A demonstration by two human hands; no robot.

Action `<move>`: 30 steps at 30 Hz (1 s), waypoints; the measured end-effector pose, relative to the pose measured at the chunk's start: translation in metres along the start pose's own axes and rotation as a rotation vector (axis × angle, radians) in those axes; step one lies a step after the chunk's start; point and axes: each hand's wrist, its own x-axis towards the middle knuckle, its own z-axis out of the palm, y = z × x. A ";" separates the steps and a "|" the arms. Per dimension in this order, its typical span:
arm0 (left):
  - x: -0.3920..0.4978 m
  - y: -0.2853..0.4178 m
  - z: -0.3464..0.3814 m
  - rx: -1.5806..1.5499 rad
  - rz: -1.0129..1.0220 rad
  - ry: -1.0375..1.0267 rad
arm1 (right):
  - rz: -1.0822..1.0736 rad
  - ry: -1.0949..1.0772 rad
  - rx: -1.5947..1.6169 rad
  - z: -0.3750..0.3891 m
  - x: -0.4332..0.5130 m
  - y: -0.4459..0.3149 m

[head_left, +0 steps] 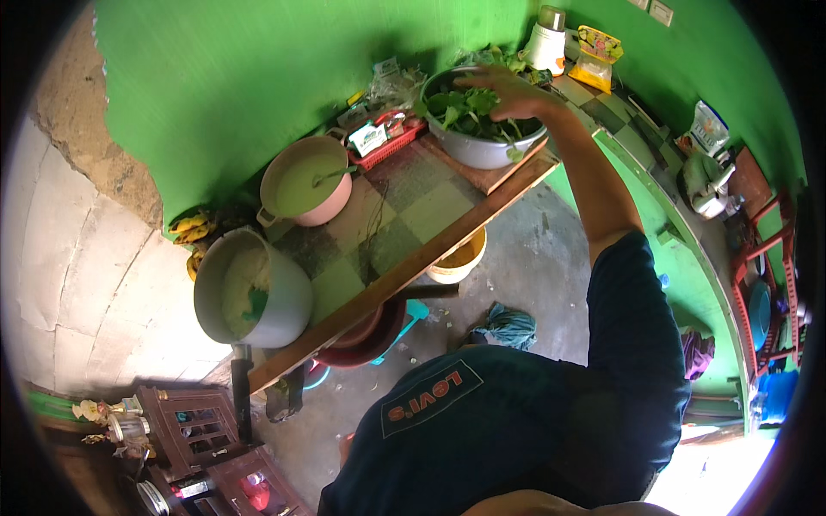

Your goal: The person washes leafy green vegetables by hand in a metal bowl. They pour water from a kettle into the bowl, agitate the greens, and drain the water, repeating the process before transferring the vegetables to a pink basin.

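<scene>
My right hand (506,92) reaches over the grey basin (481,153), its fingers apart over green leaves (461,106); whether the fingertips touch the leaves is unclear. The basin stands on a wooden board (452,162) on the tiled counter. Only a sliver of skin, probably my left hand (346,448), shows beside the shirt, the rest hidden. Left of the basin are a red basket (393,149) with packets and a pink pot (329,205) holding pale liquid and a green ladle (333,174). A large metal pot (290,303) with pale contents and a green utensil stands nearer the counter's left end.
A wooden strip (400,277) edges the counter. Below are a yellowish bucket (452,274), a dark red basin (361,351) and a cloth (510,326) on the floor. Bananas (191,229) lie by the wall. A blender (547,48) and a kettle (710,200) stand towards the right.
</scene>
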 end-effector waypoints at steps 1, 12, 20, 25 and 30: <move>0.004 0.012 0.005 -0.028 0.047 0.026 | 0.012 -0.117 -0.077 0.003 0.010 0.001; 0.021 0.076 0.115 0.243 0.498 0.167 | -0.024 -0.534 -0.054 0.031 0.038 0.060; -0.153 0.357 0.049 0.162 0.306 -0.200 | -0.084 -0.106 0.109 -0.017 0.047 0.097; -0.187 0.469 0.032 -0.144 0.772 -0.045 | 0.116 -0.722 -0.273 0.010 0.042 0.043; -0.174 0.529 0.036 -0.125 0.986 0.273 | -0.176 -0.195 0.038 -0.043 0.022 0.047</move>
